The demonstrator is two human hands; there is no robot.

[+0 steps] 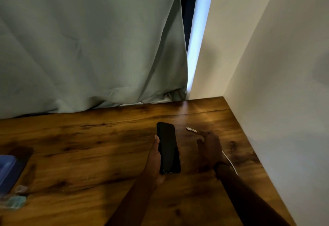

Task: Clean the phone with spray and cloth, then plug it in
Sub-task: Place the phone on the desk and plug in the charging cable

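Observation:
A black phone with a dark screen rests lengthwise in my left hand, just above the wooden table. My left thumb lies along the phone's left edge. To the right, my right hand hovers palm down with its fingers spread. Its fingertips touch the near end of a white charging plug lying on the table. The white cable runs under my right wrist toward the table's right edge. No cloth is in either hand.
A grey-green curtain hangs behind the table. A white wall borders the table on the right. At the left edge sit a blue object and a blurred clear bottle.

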